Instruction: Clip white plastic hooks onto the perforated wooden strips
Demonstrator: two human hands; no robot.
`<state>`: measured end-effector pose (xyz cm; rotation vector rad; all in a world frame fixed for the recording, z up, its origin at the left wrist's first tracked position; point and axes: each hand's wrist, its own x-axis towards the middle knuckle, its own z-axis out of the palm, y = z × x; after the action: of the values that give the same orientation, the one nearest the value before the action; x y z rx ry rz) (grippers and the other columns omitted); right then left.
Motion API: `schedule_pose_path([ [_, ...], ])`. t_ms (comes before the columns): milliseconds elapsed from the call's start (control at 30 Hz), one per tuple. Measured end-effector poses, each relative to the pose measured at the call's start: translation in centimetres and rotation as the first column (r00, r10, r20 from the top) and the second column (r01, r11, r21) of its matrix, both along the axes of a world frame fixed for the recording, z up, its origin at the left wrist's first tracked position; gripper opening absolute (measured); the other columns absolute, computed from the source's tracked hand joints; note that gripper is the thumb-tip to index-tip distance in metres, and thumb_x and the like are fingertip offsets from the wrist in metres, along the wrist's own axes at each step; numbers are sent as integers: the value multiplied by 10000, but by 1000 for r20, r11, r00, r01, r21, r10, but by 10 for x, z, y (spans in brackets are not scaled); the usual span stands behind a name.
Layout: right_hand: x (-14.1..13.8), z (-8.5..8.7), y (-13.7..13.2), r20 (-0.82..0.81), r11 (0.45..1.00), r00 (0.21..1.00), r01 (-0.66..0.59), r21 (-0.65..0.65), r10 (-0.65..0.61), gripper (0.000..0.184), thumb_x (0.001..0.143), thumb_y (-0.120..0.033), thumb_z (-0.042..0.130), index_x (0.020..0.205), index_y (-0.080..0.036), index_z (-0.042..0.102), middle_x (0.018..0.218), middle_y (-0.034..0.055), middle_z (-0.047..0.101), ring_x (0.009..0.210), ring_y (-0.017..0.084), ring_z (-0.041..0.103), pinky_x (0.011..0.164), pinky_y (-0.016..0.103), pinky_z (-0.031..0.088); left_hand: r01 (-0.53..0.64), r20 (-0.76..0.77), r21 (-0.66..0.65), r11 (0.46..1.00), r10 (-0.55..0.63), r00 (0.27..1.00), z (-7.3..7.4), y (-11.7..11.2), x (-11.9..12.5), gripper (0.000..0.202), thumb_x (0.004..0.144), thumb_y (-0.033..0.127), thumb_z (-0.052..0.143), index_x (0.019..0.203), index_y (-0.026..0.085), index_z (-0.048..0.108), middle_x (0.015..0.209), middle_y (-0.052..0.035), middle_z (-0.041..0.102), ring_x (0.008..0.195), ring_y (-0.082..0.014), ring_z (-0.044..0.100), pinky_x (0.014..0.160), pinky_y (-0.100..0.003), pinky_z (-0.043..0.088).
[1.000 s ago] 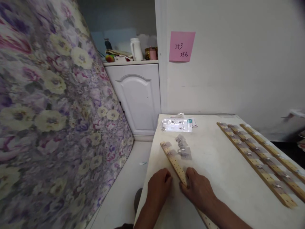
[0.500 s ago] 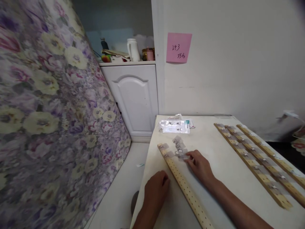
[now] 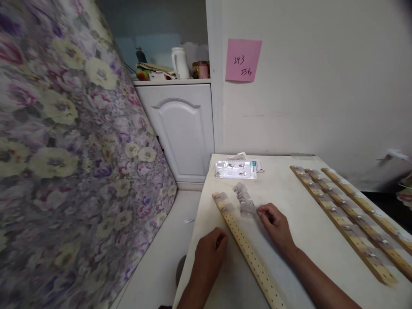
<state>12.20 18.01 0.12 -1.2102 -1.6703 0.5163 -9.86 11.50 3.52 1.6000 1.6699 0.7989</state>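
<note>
My right hand (image 3: 276,227) is pinching at the edge of the clear packets (image 3: 247,207) on the tabletop (image 3: 277,184), hold unclear, my left hand (image 3: 209,251) is resting curled beside the perforated strip (image 3: 246,249), and I am risking scatter if overlapping packets are snagging.

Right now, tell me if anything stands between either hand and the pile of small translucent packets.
For the right hand, nothing visible does: it is right by the edge of the packet pile. For the left hand, the perforated strip lies across the direct line to the pile.
</note>
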Motion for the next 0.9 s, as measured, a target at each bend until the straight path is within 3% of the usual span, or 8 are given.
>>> schedule_pose_path([
  [67,-2,5,-10,63,983,990,-132,125,125,117,883,-193,489,891,-206,605,812,35,586,718,161,569,622,267,463,10,268,-82,997,13,963,-2,1,3,220,833,354,463,755,187,585,663,9,600,567,-124,514,556,-237,348],
  [167,-6,8,-20,210,913,937,-326,246,278,217,876,-113,483,1022,-219,604,895,55,596,775,149,588,637,246,479,34,594,-225,974,109,797,-6,4,10,326,814,466,491,805,158,597,674,-12,624,489,-106,503,475,-225,336],
  [267,-9,9,-24,314,865,889,-420,274,332,269,880,-96,472,1073,-234,599,935,63,602,781,140,596,637,238,487,43,748,-302,952,209,630,-10,4,14,369,776,510,561,751,143,587,661,-25,639,470,-91,518,452,-209,329],
  [333,-10,10,-25,343,858,873,-444,260,347,272,883,-101,467,1074,-236,605,953,66,610,797,143,604,658,242,498,47,786,-341,939,257,563,-10,4,16,356,763,495,595,752,140,584,670,-29,651,482,-88,538,454,-199,341],
  [500,-12,10,-26,354,879,858,-449,162,373,262,883,-106,456,1039,-229,626,956,68,612,829,154,610,697,256,513,63,803,-377,924,292,520,-9,3,16,299,719,421,670,741,139,575,626,-8,641,442,-64,519,424,-175,326],
  [667,-15,9,-27,296,882,864,-457,120,407,345,863,-106,427,1143,-243,575,1035,88,572,900,186,593,721,300,523,40,800,-394,918,320,508,-10,3,16,289,692,399,681,713,134,569,585,-3,630,407,-64,513,405,-175,315],
  [833,-14,12,-29,333,861,827,-502,79,452,398,864,-117,398,1189,-277,562,1068,80,539,757,157,586,669,304,511,40,793,-415,909,340,506,-13,3,17,275,690,384,668,720,127,575,595,-12,645,418,-74,539,405,-174,319],
  [900,-14,11,-30,276,864,843,-498,74,462,368,872,-130,396,1157,-279,576,1101,79,532,754,151,587,681,305,513,43,799,-423,905,350,488,-14,3,17,266,682,375,666,710,127,574,587,-12,643,415,-77,540,399,-175,315],
])
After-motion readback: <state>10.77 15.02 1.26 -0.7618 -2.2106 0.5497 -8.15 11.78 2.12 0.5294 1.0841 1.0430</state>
